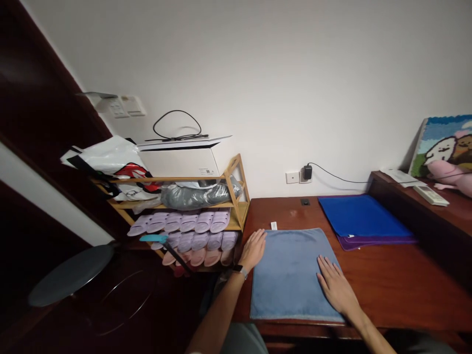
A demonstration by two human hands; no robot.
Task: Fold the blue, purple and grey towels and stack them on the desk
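Observation:
A light blue cloth [291,275] is spread flat on the brown wooden table [391,280], its near edge close to the table's front. A small white tag [273,225] sticks out past its far left corner. My left hand [254,248], with a watch at the wrist, rests on the cloth's upper left edge, fingers stretched out. Over on the right side, my right hand [336,286] lies flat on the cloth with its fingers apart. Neither hand grips anything.
Right of the cloth, a dark blue cloth [368,216] lies over a purple one [350,242]. A raised shelf holds a remote [430,194] and a pink plush toy [452,177]. Left stands a wooden rack [239,211] with several slippers, and a round stool [73,273].

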